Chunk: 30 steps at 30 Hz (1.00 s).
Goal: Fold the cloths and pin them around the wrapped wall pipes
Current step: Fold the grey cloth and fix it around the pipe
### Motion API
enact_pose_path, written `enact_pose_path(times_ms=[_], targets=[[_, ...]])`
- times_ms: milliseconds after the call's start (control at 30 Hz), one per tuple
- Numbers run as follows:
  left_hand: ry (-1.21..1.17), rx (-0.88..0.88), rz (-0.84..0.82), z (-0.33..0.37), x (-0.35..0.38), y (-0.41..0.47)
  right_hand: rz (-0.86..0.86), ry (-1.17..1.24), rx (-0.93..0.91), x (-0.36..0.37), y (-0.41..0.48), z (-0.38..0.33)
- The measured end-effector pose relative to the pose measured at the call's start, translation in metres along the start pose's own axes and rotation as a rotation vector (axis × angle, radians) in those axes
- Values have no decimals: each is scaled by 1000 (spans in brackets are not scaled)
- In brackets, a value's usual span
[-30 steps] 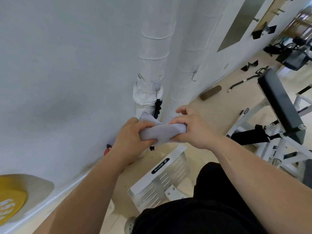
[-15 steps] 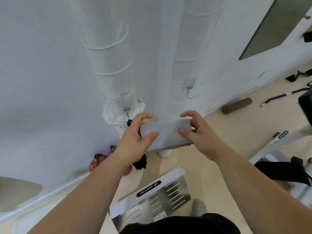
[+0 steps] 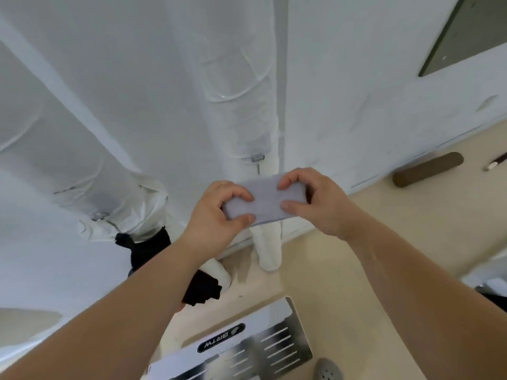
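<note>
From the head camera, a white wall (image 3: 356,91) meets a beige floor (image 3: 370,270) just beyond the hands. Two wrapped wall pipes run down it: the right pipe (image 3: 241,105) rises straight above the grip and comes out again below it, and the left pipe (image 3: 68,165) stands off to the grip's left, with a black cloth (image 3: 148,248) round its lower end. A brown roller (image 3: 428,169) lies on the floor well to the grip's right, and a slotted metal plate (image 3: 274,341) lies beneath it.

The left hand (image 3: 216,212) and right hand (image 3: 315,204) each pinch one end of a folded grey cloth (image 3: 267,202) between curled fingers and thumb. The cloth is held level in front of the right pipe; whether it touches the pipe cannot be told.
</note>
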<state>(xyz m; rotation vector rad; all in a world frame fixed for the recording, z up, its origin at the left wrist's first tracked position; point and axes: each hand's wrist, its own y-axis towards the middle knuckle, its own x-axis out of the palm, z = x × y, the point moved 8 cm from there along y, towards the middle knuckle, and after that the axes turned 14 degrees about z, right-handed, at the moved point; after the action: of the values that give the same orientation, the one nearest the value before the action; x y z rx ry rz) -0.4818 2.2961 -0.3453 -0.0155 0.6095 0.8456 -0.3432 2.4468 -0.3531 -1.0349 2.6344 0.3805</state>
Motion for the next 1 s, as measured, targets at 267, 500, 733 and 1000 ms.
enact_pose_path(times_ms=[267,500,733,1000], targets=[[55,227,284,8,0,47,73,-59,-215,-1,74,-11],[199,380,367,3,9,56,194,-107,-289,7,78,6],[198,310,308,-18,19,57,168,-114,-258,13,78,20],[141,233,372,-21,25,53,227,-83,-255,18,66,22]])
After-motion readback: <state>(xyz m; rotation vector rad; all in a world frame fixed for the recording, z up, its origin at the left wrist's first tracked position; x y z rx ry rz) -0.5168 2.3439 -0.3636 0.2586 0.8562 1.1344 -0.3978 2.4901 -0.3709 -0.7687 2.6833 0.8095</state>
